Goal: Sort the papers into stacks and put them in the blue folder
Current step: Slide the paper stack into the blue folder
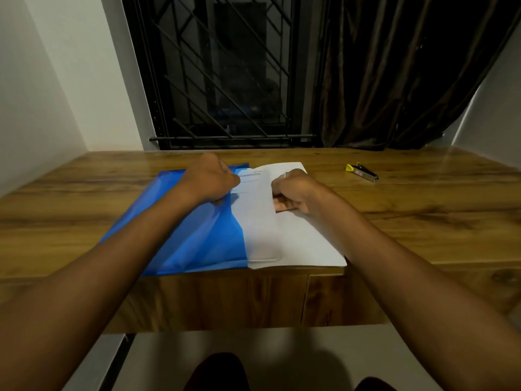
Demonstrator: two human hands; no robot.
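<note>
- Firstly, the translucent blue plastic folder [180, 221] lies flat on the brown wooden table [423, 207].
- Left hand [210, 180], fingers curled, pinches the folder's right edge.
- White paper stack [296, 241] overlaps that edge, between the hands.
- Right hand [294, 191], fingers curled, grips the stack's far part.

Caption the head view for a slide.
Left hand grips a blue folder, right hand grips papers at its edge on a wooden desk; stapler nearby.

The wooden table [394, 215] carries three items. A blue folder [197, 235] lies flat, left of centre at the near edge. White papers [298, 238] project from its right side. A small yellow-tipped metal tool [362, 172] lies well apart, far right.
</note>
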